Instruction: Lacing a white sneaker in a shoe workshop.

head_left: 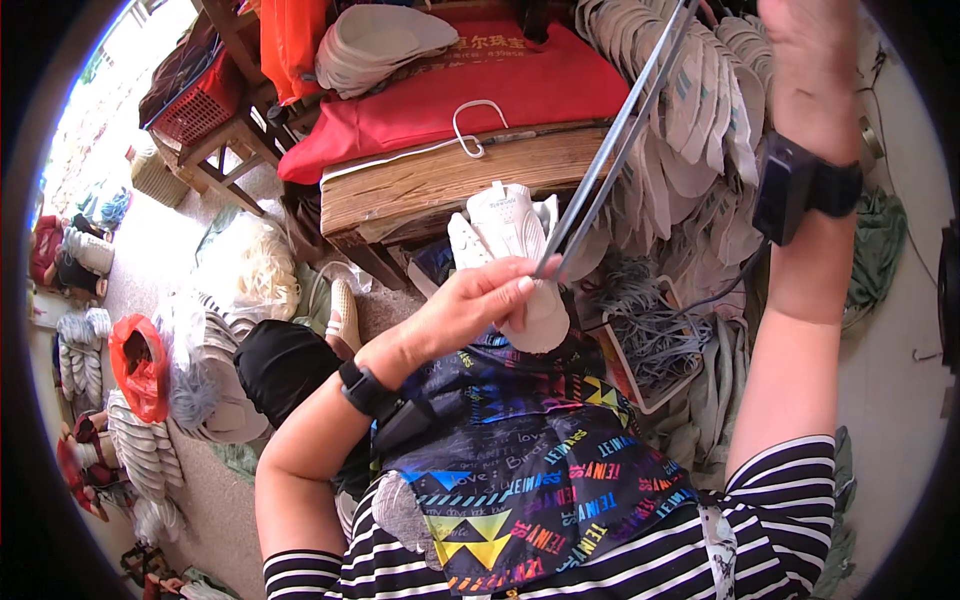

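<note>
My left hand (490,300) is closed above my lap, thumb and fingertips pinching a flat grey shoelace (620,140). Two strands of the lace run taut from this pinch up to the top edge. Under and behind the hand lies a white shoe upper (505,212), its near rounded end (538,322) showing below the fingers. My right hand (812,40) is raised high at the upper right, where the strands lead. The top edge cuts off most of its fingers.
A wooden bench (470,175) with a red cloth (480,90) stands ahead, a white hook on it. Stacked pale shoe uppers (690,110) hang to its right. Grey laces (650,335) fill a tray near my lap. Bundles and an orange bag (140,368) lie at left.
</note>
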Available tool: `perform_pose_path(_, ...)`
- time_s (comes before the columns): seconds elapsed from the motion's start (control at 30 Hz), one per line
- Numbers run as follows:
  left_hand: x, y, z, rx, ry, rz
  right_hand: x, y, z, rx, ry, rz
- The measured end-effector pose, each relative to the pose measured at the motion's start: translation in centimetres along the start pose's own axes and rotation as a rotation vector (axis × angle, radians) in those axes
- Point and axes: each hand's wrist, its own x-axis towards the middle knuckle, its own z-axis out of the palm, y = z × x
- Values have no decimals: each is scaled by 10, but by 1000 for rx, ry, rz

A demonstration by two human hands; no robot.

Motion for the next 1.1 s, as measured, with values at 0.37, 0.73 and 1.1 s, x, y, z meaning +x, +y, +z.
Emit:
perform_pose_path(0.37,-38,128,-13,-171,213,623,-134,117,-40,-792,-591,166)
perform_pose_path(0.73,-30,-37,-38,255,559,-32,-275,51,-6,-170,-1001,1049)
perform_pose_path(1.1,-35,-16,-40,119,558,-95,-278,70,-66,332,-984,1631)
